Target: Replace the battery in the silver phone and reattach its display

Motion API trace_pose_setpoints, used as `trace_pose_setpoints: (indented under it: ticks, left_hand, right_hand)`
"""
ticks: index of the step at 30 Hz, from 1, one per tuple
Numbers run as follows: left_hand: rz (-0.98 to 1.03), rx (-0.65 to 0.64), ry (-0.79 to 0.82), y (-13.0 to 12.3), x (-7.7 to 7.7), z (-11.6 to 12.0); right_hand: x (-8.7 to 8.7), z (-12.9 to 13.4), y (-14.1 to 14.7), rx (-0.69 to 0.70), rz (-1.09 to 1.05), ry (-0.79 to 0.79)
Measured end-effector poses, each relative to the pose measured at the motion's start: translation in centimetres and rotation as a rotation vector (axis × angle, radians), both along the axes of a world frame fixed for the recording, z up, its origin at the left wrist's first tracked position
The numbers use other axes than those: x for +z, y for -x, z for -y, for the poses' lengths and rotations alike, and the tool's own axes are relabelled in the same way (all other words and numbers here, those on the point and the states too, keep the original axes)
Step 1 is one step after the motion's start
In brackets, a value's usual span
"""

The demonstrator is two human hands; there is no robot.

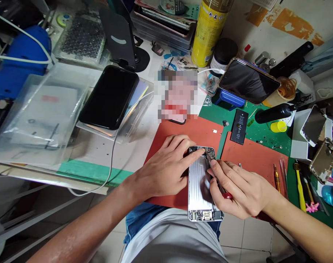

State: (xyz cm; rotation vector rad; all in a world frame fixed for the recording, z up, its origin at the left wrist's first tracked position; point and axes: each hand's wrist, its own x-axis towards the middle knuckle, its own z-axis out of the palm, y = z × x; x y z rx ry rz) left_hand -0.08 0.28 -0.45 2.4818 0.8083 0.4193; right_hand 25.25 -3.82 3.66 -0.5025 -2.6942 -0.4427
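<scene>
An opened phone frame (198,186), silver inside with small parts at both ends, lies over the front edge of an orange mat (169,146). My left hand (169,164) rests along its left side, the index fingertip pressing near the top end and the other fingers bent. On the right side, my right hand (237,182) pinches thin metal tweezers (210,157), whose tip is at the frame's upper end by my left fingertip. A small red item (227,195) shows under my right fingers. Beyond the frame lies a black battery (239,126).
A black phone (109,97) lies on boxes at the left, near a white cable (113,153). Behind stand a yellow can (210,33) and a propped phone (248,81). Screwdrivers (276,178), a yellow brush (300,188) and phone shells (324,160) are at the right.
</scene>
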Motion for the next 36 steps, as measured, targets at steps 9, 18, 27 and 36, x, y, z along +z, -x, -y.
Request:
trace_pose_setpoints:
  ticks: [9, 18, 27, 36]
  left_hand:
    - [0.0, -0.001, 0.016, 0.0, 0.0, -0.1]
    - [-0.005, 0.0, 0.021, 0.0, 0.1, -0.1]
    - [0.016, -0.015, 0.01, 0.3, -0.3, -0.2]
    - [0.086, 0.026, 0.016, 0.4, -0.2, -0.2]
  right_hand:
    - [1.0, -1.0, -0.3, 0.068, 0.091, 0.0]
    - [0.7, -1.0, 0.3, 0.037, 0.021, 0.016]
    - [0.6, -0.8, 0.4, 0.078, 0.059, 0.014]
    - [2.1, -1.5, 0.6, 0.122, 0.189, 0.108]
